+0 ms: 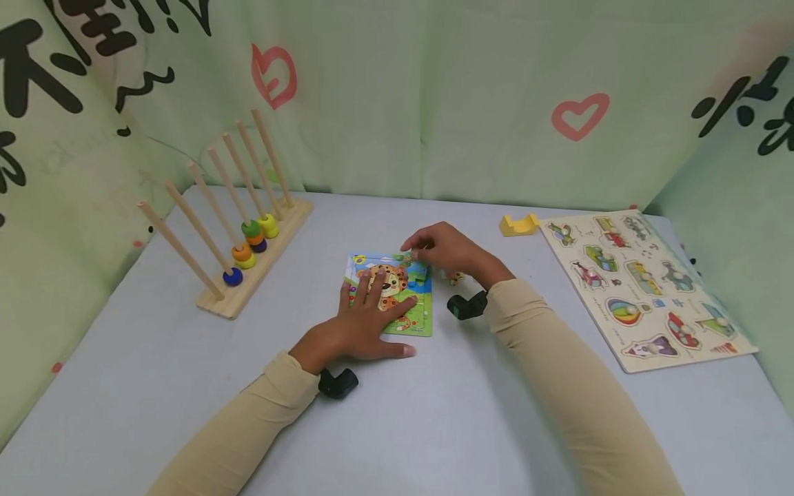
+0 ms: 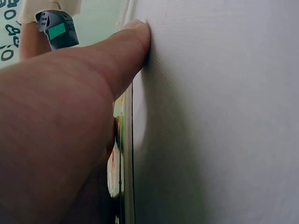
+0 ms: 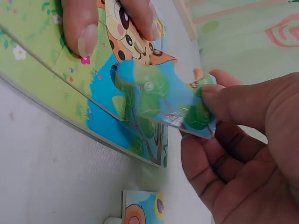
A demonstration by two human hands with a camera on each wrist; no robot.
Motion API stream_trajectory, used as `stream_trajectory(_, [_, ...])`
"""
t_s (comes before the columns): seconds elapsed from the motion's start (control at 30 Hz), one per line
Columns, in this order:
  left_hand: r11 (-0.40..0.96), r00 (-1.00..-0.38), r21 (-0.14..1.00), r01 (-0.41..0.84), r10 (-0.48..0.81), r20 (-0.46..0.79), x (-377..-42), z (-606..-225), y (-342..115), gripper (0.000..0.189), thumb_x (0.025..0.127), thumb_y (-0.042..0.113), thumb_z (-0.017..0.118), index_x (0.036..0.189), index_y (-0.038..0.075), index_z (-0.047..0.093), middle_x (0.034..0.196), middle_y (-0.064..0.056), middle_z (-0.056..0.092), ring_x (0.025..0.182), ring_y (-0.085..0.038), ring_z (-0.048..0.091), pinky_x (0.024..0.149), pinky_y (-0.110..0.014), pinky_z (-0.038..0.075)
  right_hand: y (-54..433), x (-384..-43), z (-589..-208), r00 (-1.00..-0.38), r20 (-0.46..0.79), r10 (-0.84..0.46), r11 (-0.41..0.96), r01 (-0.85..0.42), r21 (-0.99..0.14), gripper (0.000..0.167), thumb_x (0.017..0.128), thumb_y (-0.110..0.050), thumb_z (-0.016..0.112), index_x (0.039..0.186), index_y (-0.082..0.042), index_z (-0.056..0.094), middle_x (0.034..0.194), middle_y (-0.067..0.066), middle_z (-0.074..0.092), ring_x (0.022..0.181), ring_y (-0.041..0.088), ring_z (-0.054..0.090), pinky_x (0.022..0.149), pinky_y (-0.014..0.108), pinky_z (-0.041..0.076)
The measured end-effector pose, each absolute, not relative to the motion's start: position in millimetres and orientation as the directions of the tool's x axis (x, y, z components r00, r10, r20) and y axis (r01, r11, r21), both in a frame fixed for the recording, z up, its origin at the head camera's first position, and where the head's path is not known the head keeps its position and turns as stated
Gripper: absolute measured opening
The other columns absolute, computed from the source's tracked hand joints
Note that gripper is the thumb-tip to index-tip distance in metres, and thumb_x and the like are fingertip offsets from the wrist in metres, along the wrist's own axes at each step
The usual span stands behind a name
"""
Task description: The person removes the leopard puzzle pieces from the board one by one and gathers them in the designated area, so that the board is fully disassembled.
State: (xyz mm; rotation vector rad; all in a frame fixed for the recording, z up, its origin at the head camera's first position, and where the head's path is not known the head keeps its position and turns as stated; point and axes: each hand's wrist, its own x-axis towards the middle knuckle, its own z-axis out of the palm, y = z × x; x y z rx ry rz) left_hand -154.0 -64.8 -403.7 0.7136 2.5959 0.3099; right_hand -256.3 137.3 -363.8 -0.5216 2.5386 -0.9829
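Note:
A cartoon leopard jigsaw puzzle (image 1: 424, 322) lies in its tray at mid-table. My left hand (image 1: 362, 331) rests on it with fingers spread, and its thumb (image 2: 133, 39) reaches past the near edge to the tabletop. Above the puzzle's far right corner, my right hand (image 1: 453, 249) pinches a blue jigsaw piece with green leaves (image 3: 159, 95) between thumb and fingers. The piece is tilted over the matching leafy corner of the tray. Just right of the tray lies another jigsaw piece (image 3: 142, 207), partly hidden by the right hand in the head view.
On the left stands a wooden peg rack (image 1: 248, 293) with upright rods and several coloured beads. A flat picture board with knobbed shapes (image 1: 620, 331) lies at the right. Near its far corner is a yellow block (image 1: 518, 225). Fabric walls (image 1: 484, 138) enclose the table's back and sides.

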Motion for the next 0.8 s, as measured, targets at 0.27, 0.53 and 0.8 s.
stream_trajectory(0.27, [0.844,-0.778,0.327,0.425,0.526,-0.344,-154,-405,-65,0.085,0.084,0.075,0.051,0.155,0.042,0.017,0.158,-0.014,-0.023,0.140,-0.037,-0.027,0.106,-0.063,-0.012,153,-254,-362,-0.888,-0.224,-0.402,0.682,-0.127,-0.721,0.023,0.099,-0.011,0.057,0.117,-0.007,0.069,0.117,0.008,0.064,0.108,0.023,0.054,0.091,0.039,0.046])
stream_trajectory(0.53, [0.842,-0.779,0.332,0.424,0.527,-0.341,-153,-404,-67,0.085,0.084,0.075,0.051,0.155,0.042,0.017,0.158,-0.015,-0.023,0.140,-0.037,-0.027,0.106,-0.064,-0.012,171,-254,-358,-0.897,-0.223,-0.381,0.684,-0.112,-0.721,0.025,0.099,-0.011,0.055,0.120,-0.007,0.069,0.121,0.008,0.063,0.108,0.023,0.055,0.090,0.039,0.047])
stream_trajectory(0.8, [0.827,-0.777,0.363,0.429,0.543,-0.318,-153,-406,-67,0.085,0.084,0.073,0.053,0.155,0.040,0.018,0.158,-0.014,-0.023,0.140,-0.037,-0.027,0.106,-0.063,-0.013,196,-251,-358,-0.912,-0.232,-0.338,0.713,-0.088,-0.696,0.026,0.099,-0.016,0.057,0.121,-0.008,0.068,0.121,0.010,0.063,0.109,0.025,0.055,0.093,0.041,0.044])
